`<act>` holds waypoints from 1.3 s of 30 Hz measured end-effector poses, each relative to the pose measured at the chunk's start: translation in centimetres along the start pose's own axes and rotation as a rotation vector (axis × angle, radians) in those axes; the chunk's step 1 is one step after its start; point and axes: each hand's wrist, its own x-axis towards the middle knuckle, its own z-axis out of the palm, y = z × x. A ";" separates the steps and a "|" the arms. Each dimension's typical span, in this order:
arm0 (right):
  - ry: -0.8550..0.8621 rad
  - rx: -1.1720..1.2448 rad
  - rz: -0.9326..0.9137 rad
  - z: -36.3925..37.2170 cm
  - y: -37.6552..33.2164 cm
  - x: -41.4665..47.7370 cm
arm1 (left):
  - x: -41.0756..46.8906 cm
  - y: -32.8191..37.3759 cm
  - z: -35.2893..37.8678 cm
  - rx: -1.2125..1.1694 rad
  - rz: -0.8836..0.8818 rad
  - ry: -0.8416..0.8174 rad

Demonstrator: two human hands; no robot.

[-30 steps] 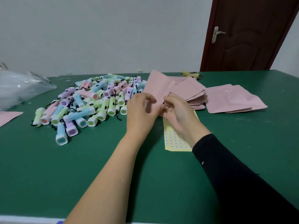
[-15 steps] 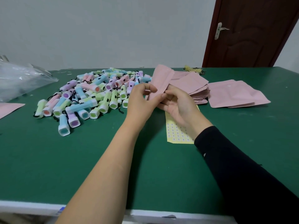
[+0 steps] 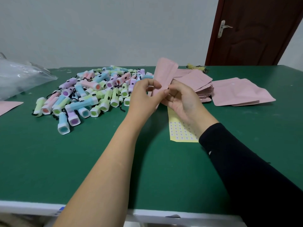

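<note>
1. Just above the middle of the frame we hold one pink pouch [image 3: 165,74] upright in the air over the table [image 3: 49,161]. Its rounded top leans a little to the right, and its lower end sits between our two hands.
2. Our left hand [image 3: 144,97] comes in on a bare arm from the lower left. Its fingers are curled, and the thumb and forefinger pinch the pouch's lower left edge.
3. Our right hand [image 3: 183,99] lies palm up, with a black sleeve [image 3: 246,169] behind the wrist. Its fingers curl round the pouch's lower right side and the thumb presses on the front.
4. Directly behind the right hand is a stack of pink pouches [image 3: 196,81], fanned at its near edge. A few loose pouches [image 3: 237,92] lie flat at centre right, just beside the stack.
5. Below the right hand and wrist a yellow sticker sheet [image 3: 180,131] lies flat on the table, printed with rows of small dots and partly covered by the wrist.
6. Left of our hands there is a heap of small pastel flashlights [image 3: 91,92] in pink, blue, green and purple, with black cords among them.
7. At the left edge we see a clear plastic bag [image 3: 21,77], and below it the corner of another pink pouch [image 3: 8,106].
8. In the upper right corner stands a dark brown door [image 3: 255,30].
</note>
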 end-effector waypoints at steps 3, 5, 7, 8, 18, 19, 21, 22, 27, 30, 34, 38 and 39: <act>0.009 -0.025 -0.005 -0.1 -0.2 -0.1 | 0.0 0.0 0.0 0.007 0.020 -0.010; 0.017 -0.052 -0.015 -0.1 -0.2 -0.1 | 0.0 0.0 0.0 0.000 0.029 -0.011; 0.034 -0.061 -0.016 0.0 -0.3 -0.1 | 0.1 0.1 0.1 -0.003 0.041 0.001; 0.041 -0.064 -0.015 0.0 -0.3 -0.1 | 0.1 0.1 0.1 0.000 0.048 0.009; 0.043 -0.218 -0.083 0.8 -0.7 -0.6 | 0.0 0.2 0.2 0.101 0.184 0.104; 0.083 -0.266 -0.112 1.0 -0.7 -0.7 | 0.0 0.2 0.3 0.100 0.185 0.110; 0.175 -0.438 -0.209 1.5 -0.8 -0.9 | -0.1 0.1 0.4 0.087 0.183 0.113; 0.209 -0.560 -0.271 1.6 -0.7 -1.1 | -0.2 0.1 0.6 0.078 0.187 0.112; 0.268 -1.142 -0.561 2.3 0.1 -1.5 | -0.8 0.6 1.0 0.030 0.226 0.168; 0.243 -1.308 -0.796 2.5 -0.1 -1.8 | -1.2 1.3 1.2 -0.083 0.199 0.200; 0.191 -1.401 -0.840 2.3 0.0 -1.8 | -1.0 1.6 1.3 -0.246 0.033 0.212; 0.169 -1.423 -0.742 2.0 0.1 -1.6 | -0.5 1.0 1.4 -0.176 -0.041 0.194; 0.181 -1.434 -0.701 2.0 0.2 -1.6 | -0.5 1.0 1.3 -0.146 -0.033 0.196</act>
